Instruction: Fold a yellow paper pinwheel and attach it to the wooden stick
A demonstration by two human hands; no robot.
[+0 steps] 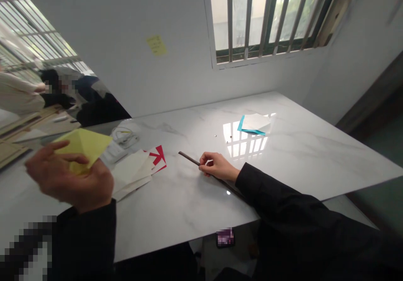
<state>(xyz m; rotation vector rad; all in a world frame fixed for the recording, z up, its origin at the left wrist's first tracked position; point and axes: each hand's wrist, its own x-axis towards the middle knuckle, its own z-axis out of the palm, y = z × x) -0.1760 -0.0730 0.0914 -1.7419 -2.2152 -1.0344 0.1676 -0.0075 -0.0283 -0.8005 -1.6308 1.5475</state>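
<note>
My left hand point(74, 174) is raised over the left part of the table, its fingers curled round a folded piece of yellow paper point(82, 142). My right hand point(217, 166) pinches a long, thin dark strip point(189, 158) that looks like a ruler. The strip slants across the marble-patterned table point(176, 214), and its near end passes under my right sleeve. Between my hands lie white paper sheets point(132, 174) and a piece of red paper point(159, 157) with cut shapes.
White paper with a blue sheet point(242, 123) lies towards the back right. Behind my left hand are a white cable point(126, 135) and a clear bag. A yellow note point(156, 45) is on the wall beside the barred window point(267, 16). Other people sit at far left.
</note>
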